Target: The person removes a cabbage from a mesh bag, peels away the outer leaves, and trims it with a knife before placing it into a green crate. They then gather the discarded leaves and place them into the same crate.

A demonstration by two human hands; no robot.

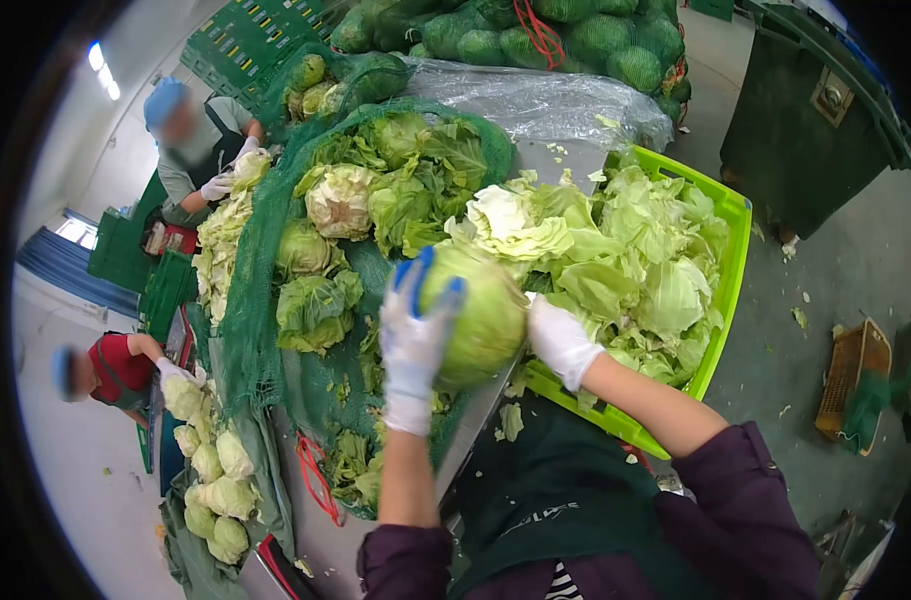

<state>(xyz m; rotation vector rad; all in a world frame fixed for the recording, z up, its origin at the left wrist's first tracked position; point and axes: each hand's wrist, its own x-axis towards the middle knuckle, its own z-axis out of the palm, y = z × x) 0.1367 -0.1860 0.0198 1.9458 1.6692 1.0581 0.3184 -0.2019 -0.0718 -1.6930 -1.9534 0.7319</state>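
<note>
A large pale green cabbage [480, 315] is held up in front of me, over the edge between the netting and the crate. My left hand [415, 325], in a white glove with blue fingertips, grips its left side with the fingers spread over it. At the cabbage's right edge is my right hand [563, 342], white-gloved and closed; its fingers are partly hidden, and I cannot make out what is in them. Behind the cabbage, a green mesh bag [250, 300] lies opened around several more cabbages [340, 203]. Loose cabbage leaves [615, 280] fill the bright green crate [732, 225] at right.
Two co-workers in blue caps handle cabbages at left, near a row of trimmed cabbages [230, 500]. Full net sacks [575, 45] are stacked at the back. A dark bin [790, 120] and a yellowish basket [853, 380] stand on the floor at right, among leaf scraps.
</note>
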